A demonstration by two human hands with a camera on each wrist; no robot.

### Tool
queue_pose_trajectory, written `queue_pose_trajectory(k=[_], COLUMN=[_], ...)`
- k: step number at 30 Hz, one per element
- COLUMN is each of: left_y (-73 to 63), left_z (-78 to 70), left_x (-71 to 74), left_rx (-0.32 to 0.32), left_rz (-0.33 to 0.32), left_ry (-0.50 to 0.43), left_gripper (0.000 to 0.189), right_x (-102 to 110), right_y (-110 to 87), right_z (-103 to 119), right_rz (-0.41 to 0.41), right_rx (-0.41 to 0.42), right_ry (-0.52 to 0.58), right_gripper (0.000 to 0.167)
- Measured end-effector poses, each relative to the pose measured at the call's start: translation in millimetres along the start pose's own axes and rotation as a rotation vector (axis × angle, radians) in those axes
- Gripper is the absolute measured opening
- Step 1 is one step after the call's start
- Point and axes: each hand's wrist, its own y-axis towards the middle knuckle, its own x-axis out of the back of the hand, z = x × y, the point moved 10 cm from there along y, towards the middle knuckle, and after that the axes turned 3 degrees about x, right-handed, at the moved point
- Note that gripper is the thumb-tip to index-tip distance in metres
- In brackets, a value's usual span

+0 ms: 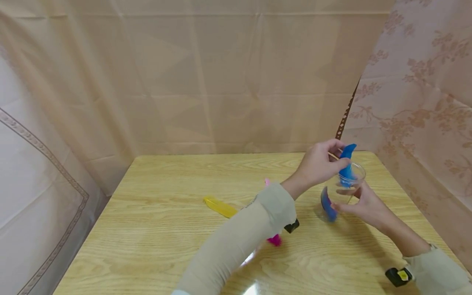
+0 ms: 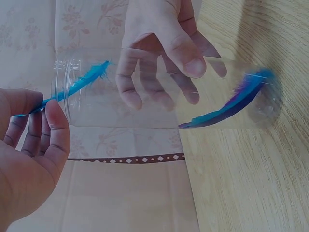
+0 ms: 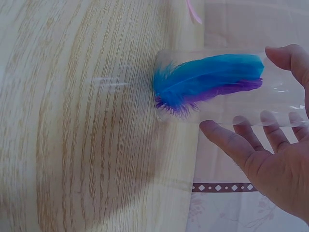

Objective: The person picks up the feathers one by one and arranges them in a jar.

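Note:
A clear jar (image 2: 159, 113) stands at the right of the table in the head view, its open mouth upward. My right hand (image 1: 370, 207) holds it by the side, thumb and fingers round the wall. Inside, near the bottom, leans a blue feather with a purple feather (image 3: 217, 79) against it. Between thumb and fingertips my left hand (image 1: 318, 164) pinches another bright blue feather (image 1: 347, 166) over the rim. The fluffy end of this feather (image 2: 91, 77) is inside the jar's neck, while the pinched end sticks out above.
A yellow feather (image 1: 221, 207) lies on the wooden table (image 1: 147, 246), left of the jar. Partly hidden by the left sleeve (image 1: 236, 233) are a magenta feather (image 1: 274, 240) and a pink feather (image 1: 267, 181). Curtains (image 1: 236, 82) hang behind the table and along its sides.

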Motion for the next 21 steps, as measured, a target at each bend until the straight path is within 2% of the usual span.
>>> queue_pose_trajectory(k=[6,13,16,21], left_y=[0.1,-1.2,-2.5,-4.4], left_z=[0.6,-0.4,3.0,10.3], left_x=[-0.8,-1.6,-2.1,-2.4], left_rx=[-0.010,-0.058,-0.050,-0.015], left_rz=[0.009,-0.001,-0.003,-0.001], left_ry=[0.004,0.042,0.065,0.050], left_gripper=[0.022,0.024,0.023,0.021], right_x=[-1,0,1,2], right_y=[0.8,0.9,1.0,1.9], right_z=[0,2,4,4], right_rz=[0.001,-0.005,-0.009,-0.010], right_rx=[0.023,0.029,0.042,0.034], right_ry=[-0.012,-0.030,-0.032,-0.033], right_gripper=[0.093,0.088,0.084,0.084])
